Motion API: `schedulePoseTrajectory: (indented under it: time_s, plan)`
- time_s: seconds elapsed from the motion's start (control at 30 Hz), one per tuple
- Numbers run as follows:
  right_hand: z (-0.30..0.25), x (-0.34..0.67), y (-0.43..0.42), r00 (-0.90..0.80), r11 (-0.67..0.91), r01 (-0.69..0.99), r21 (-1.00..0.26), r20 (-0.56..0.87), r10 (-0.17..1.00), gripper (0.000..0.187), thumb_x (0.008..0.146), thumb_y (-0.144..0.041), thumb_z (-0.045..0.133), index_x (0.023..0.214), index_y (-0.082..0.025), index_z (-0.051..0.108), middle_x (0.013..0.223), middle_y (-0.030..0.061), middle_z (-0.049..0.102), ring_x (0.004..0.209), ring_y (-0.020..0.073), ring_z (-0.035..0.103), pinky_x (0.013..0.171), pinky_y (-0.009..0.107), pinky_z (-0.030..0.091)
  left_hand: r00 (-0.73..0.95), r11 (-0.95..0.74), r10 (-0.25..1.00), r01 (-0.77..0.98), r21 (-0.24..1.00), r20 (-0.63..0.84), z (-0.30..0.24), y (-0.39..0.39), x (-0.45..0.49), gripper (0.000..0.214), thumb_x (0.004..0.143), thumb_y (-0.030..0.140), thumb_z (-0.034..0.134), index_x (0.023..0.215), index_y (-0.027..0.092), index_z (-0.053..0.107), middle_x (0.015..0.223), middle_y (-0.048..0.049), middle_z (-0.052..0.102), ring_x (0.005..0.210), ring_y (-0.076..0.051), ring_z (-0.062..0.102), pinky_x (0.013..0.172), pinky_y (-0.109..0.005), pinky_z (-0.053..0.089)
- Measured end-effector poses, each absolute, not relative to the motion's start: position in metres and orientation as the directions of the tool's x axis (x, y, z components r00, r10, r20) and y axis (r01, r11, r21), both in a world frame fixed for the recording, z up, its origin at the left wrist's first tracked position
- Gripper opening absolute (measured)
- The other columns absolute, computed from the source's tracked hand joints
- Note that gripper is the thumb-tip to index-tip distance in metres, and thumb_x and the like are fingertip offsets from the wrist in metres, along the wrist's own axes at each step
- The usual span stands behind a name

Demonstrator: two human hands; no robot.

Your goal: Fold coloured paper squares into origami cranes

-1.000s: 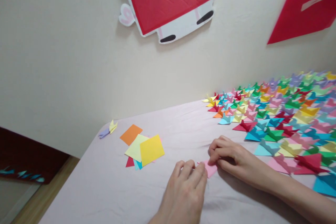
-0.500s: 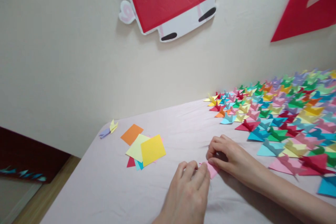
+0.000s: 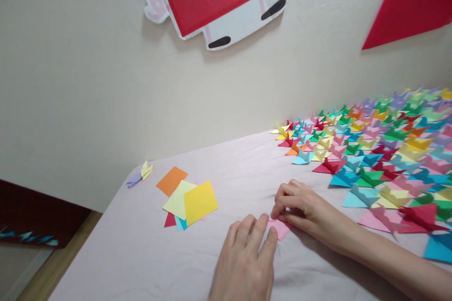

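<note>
A small folded pink paper (image 3: 280, 228) lies on the pale cloth-covered table (image 3: 141, 254) between my two hands. My left hand (image 3: 247, 258) rests over its left edge, fingers curled down onto it. My right hand (image 3: 300, 209) comes in from the right and pinches the paper's upper right part with curled fingers. A loose stack of coloured paper squares (image 3: 190, 201), yellow on top with orange, red and blue beneath, lies to the left of my hands.
Several rows of folded paper figures (image 3: 381, 160) in many colours cover the table's right side up to the wall. Two small folded pieces (image 3: 141, 174), lilac and yellow, sit at the far left corner. Red and white decorations (image 3: 219, 0) hang on the wall.
The view shifted slightly left and down. Both hands stayed on the pink paper, with the fingers of each moving a little along its edges.
</note>
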State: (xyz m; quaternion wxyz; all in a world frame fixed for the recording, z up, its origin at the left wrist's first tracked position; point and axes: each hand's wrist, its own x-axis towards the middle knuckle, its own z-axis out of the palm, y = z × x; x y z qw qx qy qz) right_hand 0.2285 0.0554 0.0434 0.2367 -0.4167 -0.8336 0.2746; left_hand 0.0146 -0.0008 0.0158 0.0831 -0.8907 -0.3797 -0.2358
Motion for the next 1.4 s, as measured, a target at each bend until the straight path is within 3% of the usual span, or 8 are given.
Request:
schedulePoseTrajectory:
  time_s: [0.4,0.57,0.9,1.07,1.2,1.4]
  plan:
    - [0.047,0.228,0.056,-0.534,0.489,0.569,-0.661,0.156,0.831,0.02,0.09,-0.011,0.058,0.08,-0.023,0.071,0.083,0.003,0.065,0.085,0.0206,0.056,0.078,0.034,0.043,0.674,-0.743,0.593,0.669,-0.024,0.44,0.039,0.002,0.016,0.03,0.094,0.013,0.044,0.114,0.015,0.066,0.119,-0.0055,0.068,0.103,-0.024,0.053,0.086,-0.036,0.044]
    - [0.047,0.227,0.056,-0.516,0.47,0.574,-0.671,0.149,0.844,0.02,0.089,-0.01,0.056,0.08,-0.022,0.069,0.084,0.0037,0.067,0.083,0.0203,0.056,0.077,0.034,0.043,0.661,-0.743,0.605,0.669,0.016,0.443,0.039,0.001,0.016,0.031,0.091,0.011,0.045,0.115,0.014,0.065,0.118,-0.0063,0.068,0.098,-0.024,0.054,0.085,-0.036,0.045]
    - [0.05,0.224,0.055,-0.407,0.301,0.58,-0.757,0.051,0.912,0.019,0.081,-0.007,0.052,0.085,-0.02,0.065,0.086,0.0041,0.068,0.085,0.0209,0.058,0.075,0.032,0.046,0.692,-0.747,0.62,0.664,0.01,0.369,0.04,0.001,0.017,0.03,0.09,0.015,0.051,0.117,0.012,0.063,0.119,-0.0063,0.067,0.097,-0.025,0.054,0.086,-0.036,0.044]
    - [0.053,0.21,0.052,-0.323,0.27,0.694,-0.668,0.046,0.945,0.019,0.073,-0.007,0.054,0.083,-0.02,0.064,0.079,0.0032,0.066,0.082,0.0224,0.057,0.074,0.034,0.042,0.7,-0.747,0.614,0.665,-0.019,0.364,0.041,0.001,0.017,0.032,0.089,0.017,0.053,0.119,0.011,0.063,0.118,-0.0058,0.068,0.097,-0.025,0.053,0.087,-0.037,0.043]
    - [0.049,0.199,0.047,-0.275,0.296,0.764,-0.573,0.126,0.953,0.015,0.072,-0.011,0.057,0.082,-0.021,0.063,0.081,0.0029,0.065,0.082,0.023,0.055,0.073,0.035,0.037,0.703,-0.744,0.619,0.667,-0.024,0.35,0.041,0.0,0.017,0.033,0.087,0.02,0.056,0.117,0.011,0.063,0.119,-0.0056,0.066,0.097,-0.025,0.052,0.087,-0.037,0.042]
    - [0.046,0.196,0.047,-0.265,0.279,0.776,-0.566,0.109,0.958,0.018,0.073,-0.011,0.055,0.083,-0.023,0.063,0.082,0.0023,0.065,0.083,0.0238,0.054,0.074,0.036,0.033,0.709,-0.738,0.621,0.672,-0.055,0.334,0.046,0.0,0.018,0.031,0.089,0.023,0.054,0.116,0.01,0.063,0.12,-0.0065,0.066,0.099,-0.024,0.051,0.089,-0.037,0.04]
